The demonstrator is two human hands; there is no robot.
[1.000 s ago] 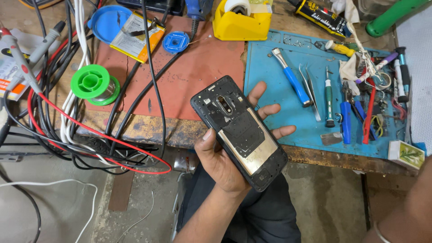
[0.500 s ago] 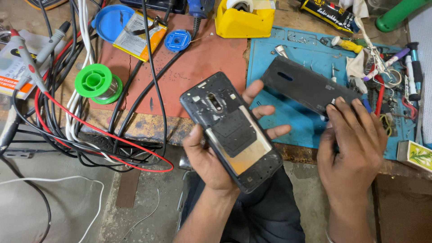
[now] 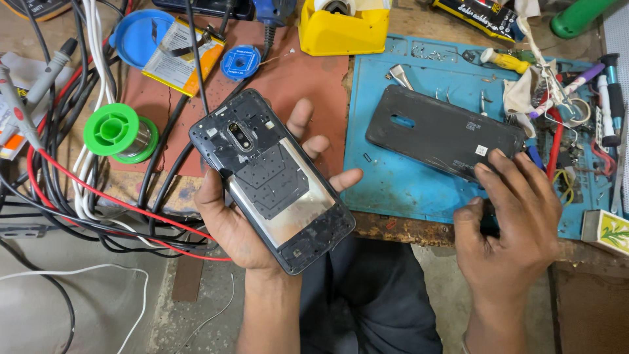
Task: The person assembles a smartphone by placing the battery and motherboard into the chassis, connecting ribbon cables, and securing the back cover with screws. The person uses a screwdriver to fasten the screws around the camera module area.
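The left hand (image 3: pixel 242 223) cradles an opened phone (image 3: pixel 272 180) off the bench's front edge; rigid, light, fragile inside, best gripped by its frame. The right hand (image 3: pixel 517 229), fingers loose, rests on the thin back cover (image 3: pixel 442 131) lying on the blue mat (image 3: pixel 406 190).

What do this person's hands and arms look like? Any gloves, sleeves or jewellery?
Both are bare: the left hand and right hand wear no gloves or rings, and no sleeves cover the forearms. A thin band seems to sit at the right wrist, at the picture's bottom edge.
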